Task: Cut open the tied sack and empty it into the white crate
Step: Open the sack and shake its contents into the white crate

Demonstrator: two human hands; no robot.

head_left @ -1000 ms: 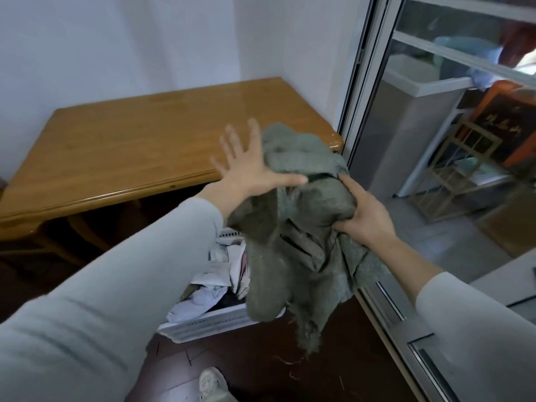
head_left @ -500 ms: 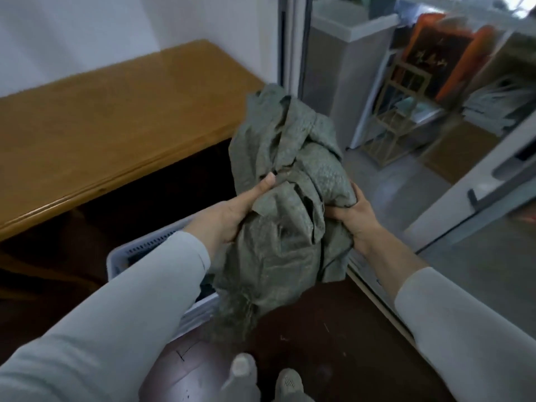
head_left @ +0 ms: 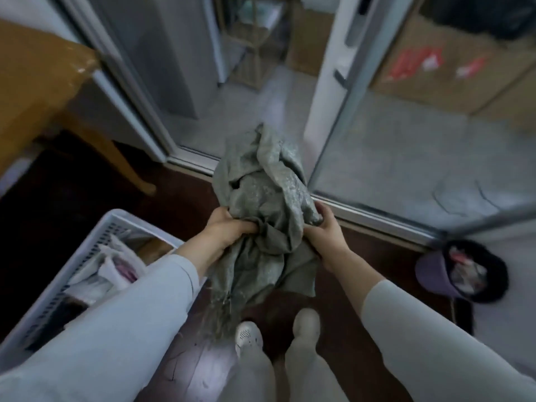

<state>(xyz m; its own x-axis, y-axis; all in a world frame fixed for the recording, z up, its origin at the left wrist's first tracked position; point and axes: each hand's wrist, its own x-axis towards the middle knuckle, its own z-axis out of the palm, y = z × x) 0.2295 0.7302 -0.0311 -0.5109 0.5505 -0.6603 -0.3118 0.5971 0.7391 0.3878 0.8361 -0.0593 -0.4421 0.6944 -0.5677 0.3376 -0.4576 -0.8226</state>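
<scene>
A crumpled grey-green woven sack hangs limp in front of me, above the dark floor. My left hand grips its left side with curled fingers. My right hand grips its right side. A frayed end of the sack dangles down toward my feet. The white slotted crate stands on the floor at my lower left, holding bags and packets. My left sleeve covers part of the crate.
A wooden table stands at the left, its leg near the crate. A sliding door track crosses the floor ahead. A small purple bin with a black liner sits at the right. Cardboard boxes lie beyond the glass.
My view has swung right and down, away from the table toward the door. My left hand went from pressing flat on the sack to gripping it. The sack is bunched tighter.
</scene>
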